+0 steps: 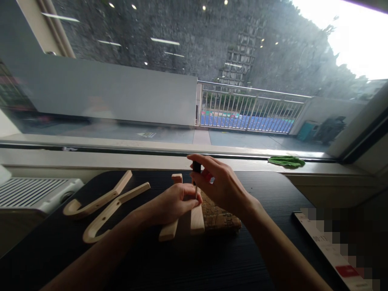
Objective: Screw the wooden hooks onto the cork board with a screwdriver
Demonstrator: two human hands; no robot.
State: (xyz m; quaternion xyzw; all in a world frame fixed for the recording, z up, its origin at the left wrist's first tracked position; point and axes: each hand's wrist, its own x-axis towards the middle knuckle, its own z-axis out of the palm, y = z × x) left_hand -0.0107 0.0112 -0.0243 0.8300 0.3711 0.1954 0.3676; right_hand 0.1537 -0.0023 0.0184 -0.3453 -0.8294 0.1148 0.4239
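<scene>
My right hand [216, 176] grips the dark handle of a screwdriver [197, 166], with some red showing by the palm. Its thin shaft points straight down at a pale wooden piece [197, 220]. Around the shaft's lower end, the thumb and index finger of my left hand [174, 202] are pinched together; whatever lies between them is hidden. Beneath that hand runs a second wooden piece [168, 231], partly covered by it. A brown, cork-like patterned block [222, 214] lies against the right side of the pale piece.
Two hook-shaped wooden parts with holes, one farther back [100, 202] and one nearer [104, 218], lie left on the black table [224, 258]. A green cloth [286, 161] rests on the windowsill [239, 163]. Left stands a white slatted unit [39, 192]; right, a partly blurred board [323, 242].
</scene>
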